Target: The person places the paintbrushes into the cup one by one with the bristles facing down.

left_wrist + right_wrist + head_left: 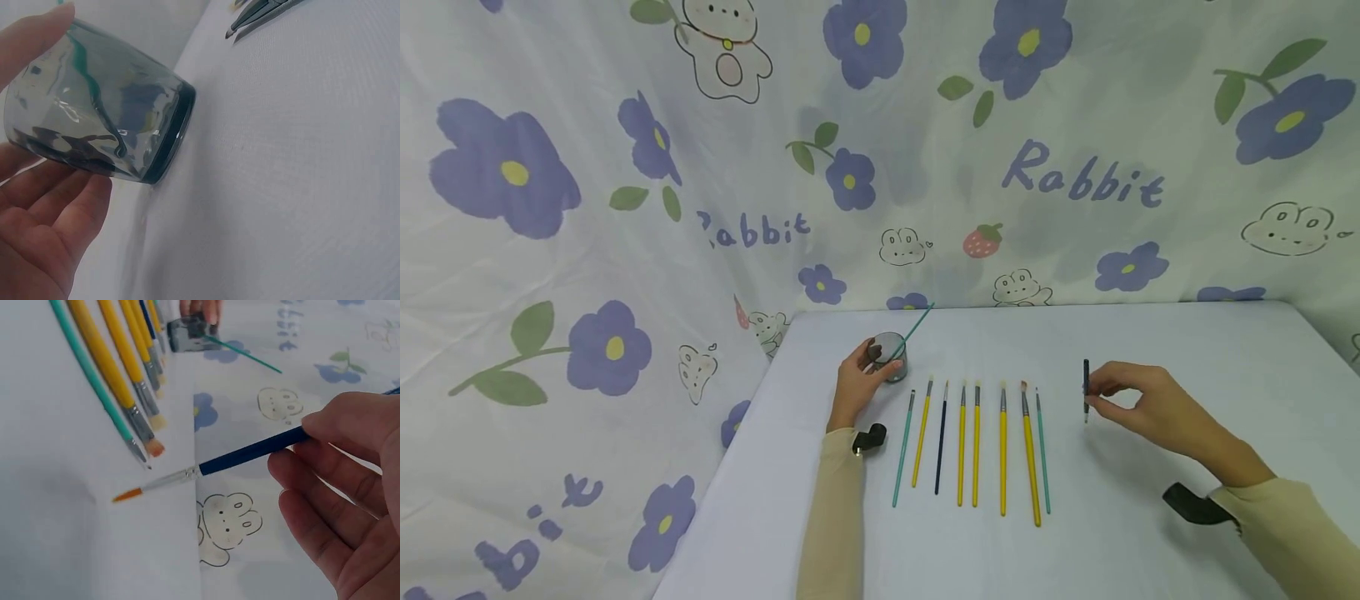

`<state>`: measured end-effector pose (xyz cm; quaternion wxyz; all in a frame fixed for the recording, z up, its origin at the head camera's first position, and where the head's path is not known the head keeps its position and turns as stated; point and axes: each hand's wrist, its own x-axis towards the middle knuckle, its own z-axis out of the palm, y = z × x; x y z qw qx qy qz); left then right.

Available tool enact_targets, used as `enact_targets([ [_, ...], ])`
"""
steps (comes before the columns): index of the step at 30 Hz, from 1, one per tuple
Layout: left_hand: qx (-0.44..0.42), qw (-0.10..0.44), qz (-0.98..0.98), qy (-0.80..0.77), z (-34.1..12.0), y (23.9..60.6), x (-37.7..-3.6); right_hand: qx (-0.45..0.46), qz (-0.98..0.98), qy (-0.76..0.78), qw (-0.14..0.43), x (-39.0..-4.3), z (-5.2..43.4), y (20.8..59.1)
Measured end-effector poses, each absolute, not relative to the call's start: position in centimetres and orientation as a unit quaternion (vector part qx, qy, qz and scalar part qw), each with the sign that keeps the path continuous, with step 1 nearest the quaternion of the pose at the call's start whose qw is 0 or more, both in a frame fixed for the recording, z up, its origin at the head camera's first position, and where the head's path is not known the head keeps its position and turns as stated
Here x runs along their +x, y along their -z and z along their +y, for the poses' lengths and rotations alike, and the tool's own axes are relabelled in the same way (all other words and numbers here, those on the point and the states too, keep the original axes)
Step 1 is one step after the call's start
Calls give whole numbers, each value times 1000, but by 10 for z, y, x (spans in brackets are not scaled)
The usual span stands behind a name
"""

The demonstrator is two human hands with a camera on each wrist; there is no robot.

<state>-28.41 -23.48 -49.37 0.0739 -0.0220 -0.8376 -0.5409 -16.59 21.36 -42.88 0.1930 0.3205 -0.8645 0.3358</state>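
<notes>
Right hand [350,487] pinching slim blue brush [250,452], left hand [859,385] gripping smooth smoky glass cup [889,357]

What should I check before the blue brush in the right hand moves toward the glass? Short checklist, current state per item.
1. Grip on the blue brush: right hand pinches the handle, bristles pointing down, clear of the table. Ok.
2. Glass steadied: left hand is curled round it, base on the table. Ok.
3. Room in the glass: one green brush already leans out of it; the opening looks free beside it. Ok, likely.
4. Path to the glass: a row of brushes lies between the two hands, so lift over them. Not ok for a low sweep.
5. Liquid in the glass: cannot tell.
</notes>
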Motion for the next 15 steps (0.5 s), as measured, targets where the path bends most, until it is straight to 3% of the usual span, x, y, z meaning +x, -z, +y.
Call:
enact_targets([
  [6, -22, 74, -837, 542, -234, 494, -284, 240, -868, -396, 179, -168, 212, 433],
  [15, -28, 74, -829, 554, -235, 494, -284, 195, -825, -506, 156, -176, 206, 430],
])
